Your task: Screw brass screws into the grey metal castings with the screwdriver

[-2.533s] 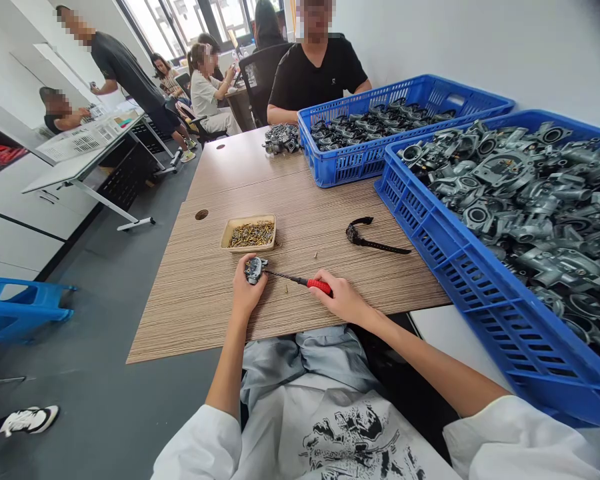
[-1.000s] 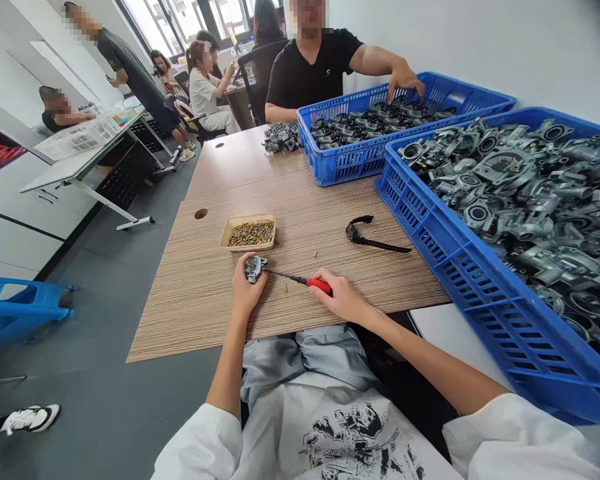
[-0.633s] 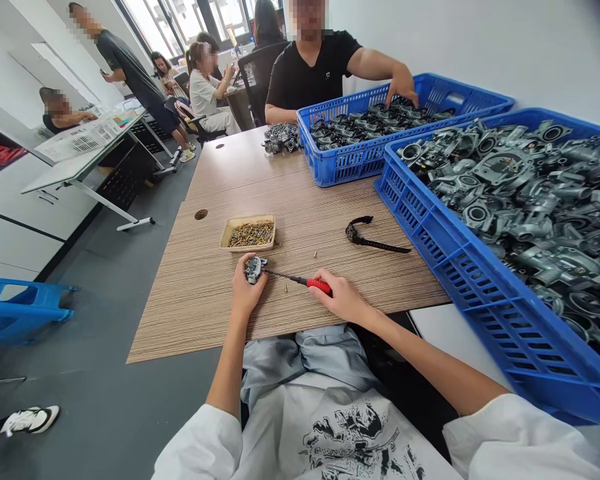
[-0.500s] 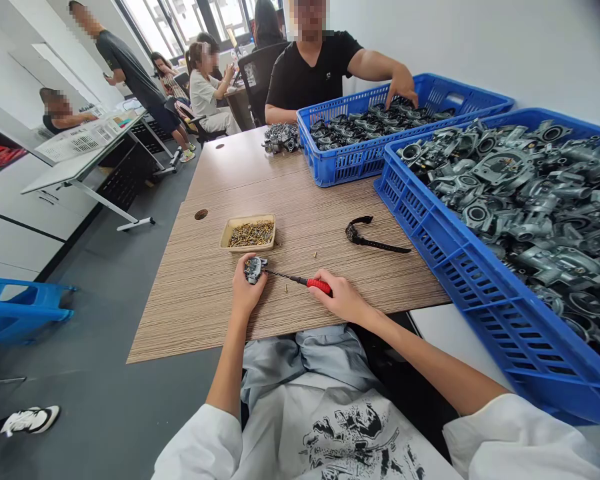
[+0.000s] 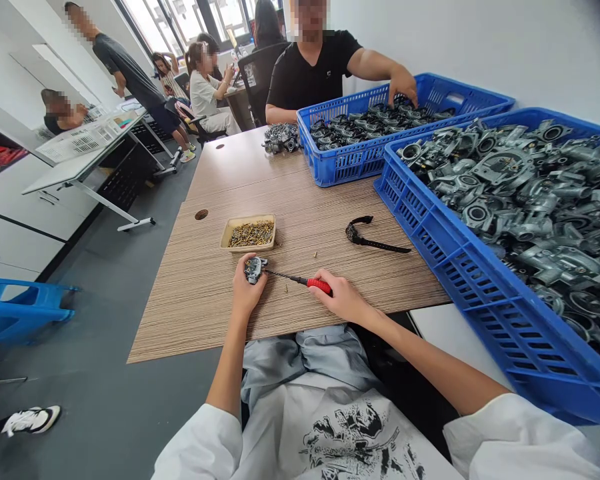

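Head view: your left hand (image 5: 246, 295) is closed around a small metal casting (image 5: 255, 269), fingers and thumb wrapped on its sides, above the near part of the wood-grain table (image 5: 190, 300). Your right hand (image 5: 343, 298) is curled around the red handle of a screwdriver (image 5: 320, 287), its shaft pointing across to the casting's right side; whether the tip sits in a screw is too small to tell.

Just beyond your left hand stands a cream tray (image 5: 247, 249) filled with brass and silver screws. One loose screw (image 5: 286, 289) lies close by the screwdriver's shaft, and another (image 5: 315, 254) lies farther out. A black wristwatch (image 5: 353, 233) lies between your right hand and the near blue crate (image 5: 440, 260), which is heaped with castings and takes up your right side. Behind it, the far blue crate (image 5: 330, 167) holds darker parts, with a metal assembly (image 5: 283, 139) beside its left corner.

Compared with the first frame, your hands and tools look unchanged, but the black-shirted co-worker (image 5: 313, 70) across from you now has a hand (image 5: 403, 87) in the far crate.
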`<action>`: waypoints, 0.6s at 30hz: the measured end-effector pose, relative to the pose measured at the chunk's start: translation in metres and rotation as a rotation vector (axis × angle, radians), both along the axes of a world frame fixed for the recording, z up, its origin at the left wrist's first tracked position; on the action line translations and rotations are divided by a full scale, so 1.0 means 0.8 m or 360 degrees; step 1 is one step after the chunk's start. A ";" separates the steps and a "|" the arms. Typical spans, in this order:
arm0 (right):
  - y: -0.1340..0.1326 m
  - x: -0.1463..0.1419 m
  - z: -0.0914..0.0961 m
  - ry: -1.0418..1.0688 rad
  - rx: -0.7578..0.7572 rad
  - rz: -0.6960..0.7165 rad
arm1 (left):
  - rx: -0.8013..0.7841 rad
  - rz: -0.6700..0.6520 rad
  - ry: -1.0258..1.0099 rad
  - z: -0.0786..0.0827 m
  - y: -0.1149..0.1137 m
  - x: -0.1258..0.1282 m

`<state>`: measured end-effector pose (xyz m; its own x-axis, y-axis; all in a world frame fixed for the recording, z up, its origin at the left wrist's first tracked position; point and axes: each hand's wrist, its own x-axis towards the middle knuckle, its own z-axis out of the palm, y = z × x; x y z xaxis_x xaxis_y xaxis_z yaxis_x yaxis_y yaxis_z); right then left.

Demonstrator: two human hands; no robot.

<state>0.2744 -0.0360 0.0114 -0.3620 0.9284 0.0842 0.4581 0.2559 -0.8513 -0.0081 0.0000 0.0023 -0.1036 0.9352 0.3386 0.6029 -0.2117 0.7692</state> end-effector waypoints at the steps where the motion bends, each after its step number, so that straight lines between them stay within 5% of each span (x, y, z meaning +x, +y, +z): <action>1: 0.000 0.000 0.000 0.0004 0.0002 0.0001 | 0.0002 -0.0001 0.0001 0.000 0.000 0.000; 18: 0.000 0.000 -0.001 -0.0013 0.0004 -0.0011 | -0.0009 0.0001 0.0009 0.001 0.000 0.001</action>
